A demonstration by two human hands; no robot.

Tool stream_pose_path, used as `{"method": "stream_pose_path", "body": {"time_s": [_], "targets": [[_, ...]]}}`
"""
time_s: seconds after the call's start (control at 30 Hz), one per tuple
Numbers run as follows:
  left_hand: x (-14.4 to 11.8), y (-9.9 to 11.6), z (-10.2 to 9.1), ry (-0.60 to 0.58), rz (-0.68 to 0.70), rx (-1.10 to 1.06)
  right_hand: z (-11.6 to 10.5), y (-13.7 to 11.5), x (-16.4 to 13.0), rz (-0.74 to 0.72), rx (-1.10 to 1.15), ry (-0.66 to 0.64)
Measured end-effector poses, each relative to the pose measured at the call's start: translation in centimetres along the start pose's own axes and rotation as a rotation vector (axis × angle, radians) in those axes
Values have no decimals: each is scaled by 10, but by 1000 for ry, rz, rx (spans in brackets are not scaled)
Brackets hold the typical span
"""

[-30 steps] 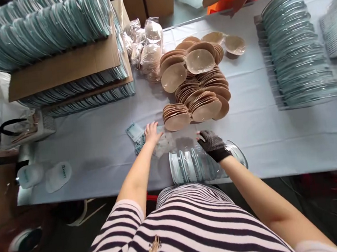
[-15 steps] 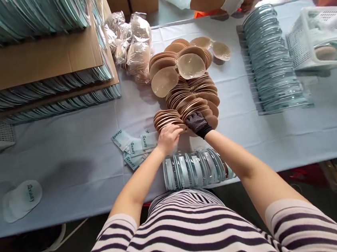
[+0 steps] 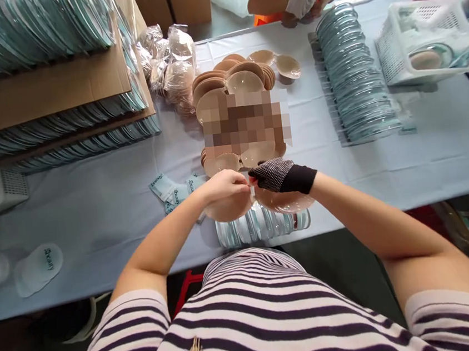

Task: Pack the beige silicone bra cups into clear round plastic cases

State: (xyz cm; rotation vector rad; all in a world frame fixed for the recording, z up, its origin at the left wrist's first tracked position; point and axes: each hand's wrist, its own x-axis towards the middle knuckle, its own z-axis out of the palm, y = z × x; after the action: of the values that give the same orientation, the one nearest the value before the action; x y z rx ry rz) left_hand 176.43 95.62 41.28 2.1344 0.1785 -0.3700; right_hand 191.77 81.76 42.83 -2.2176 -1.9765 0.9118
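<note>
A beige stick-on bra (image 3: pixel 230 207), two glossy cups joined in the middle, hangs in front of me above the table. My bare left hand (image 3: pixel 229 184) pinches it beside the centre joint. On the other side of that joint, my right hand (image 3: pixel 275 175), in a dark dotted glove, grips it with bent fingers. Just beyond lies another bra (image 3: pixel 258 154) on a pile of similar cups (image 3: pixel 245 80); part of this pile is blurred out. Below the held bra is a row of clear round cases (image 3: pixel 242 230), partly covered by it.
Printed cards (image 3: pixel 162 187) lie left of my hands. Stacked cases and cardboard (image 3: pixel 61 85) fill the back left, near wrapped cups (image 3: pixel 181 64). On the right stand a row of cases (image 3: pixel 354 79) and a white basket (image 3: pixel 389 56). A person (image 3: pixel 300 4) is across the table.
Both hands have come away from the pile toward me, now holding a bra by its middle. The view has shifted slightly, and the person opposite has moved their hands.
</note>
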Motion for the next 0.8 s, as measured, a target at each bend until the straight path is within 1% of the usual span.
{"method": "stream_pose_path", "body": {"time_s": [0.07, 0.17, 0.3, 0.37, 0.4, 0.43, 0.47, 0.57, 0.6, 0.63, 0.67, 0.7, 0.8], "targets": [[-20, 17, 5, -14, -13, -58, -1, -11, -21, -36, 67, -37], [-38, 30, 27, 23, -28, -63, 15, -24, -44, -2, 142, -12], [-45, 31, 64, 92, -103, -11, 51, -38, -56, 94, 296, 74], [-44, 28, 79, 125, -168, 61, 66, -44, -57, 155, 360, 149], [-44, 26, 84, 121, -191, 73, 71, -46, -58, 178, 381, 190], [-43, 23, 88, 94, -192, 46, 75, -47, -59, 195, 393, 230], [-44, 20, 91, 52, -171, -25, 76, -46, -61, 208, 394, 261], [-47, 12, 93, -96, -73, -357, 73, -39, -69, 234, 336, 310], [-49, 11, 93, -133, -51, -437, 71, -35, -72, 226, 308, 314], [-50, 11, 93, -156, -37, -483, 68, -31, -75, 204, 285, 303], [-51, 12, 92, -166, -24, -497, 65, -27, -77, 159, 277, 263], [-52, 14, 93, -167, -9, -488, 62, -25, -79, 98, 285, 193], [-54, 25, 93, -145, 17, -426, 59, -22, -81, -114, 416, -95]]}}
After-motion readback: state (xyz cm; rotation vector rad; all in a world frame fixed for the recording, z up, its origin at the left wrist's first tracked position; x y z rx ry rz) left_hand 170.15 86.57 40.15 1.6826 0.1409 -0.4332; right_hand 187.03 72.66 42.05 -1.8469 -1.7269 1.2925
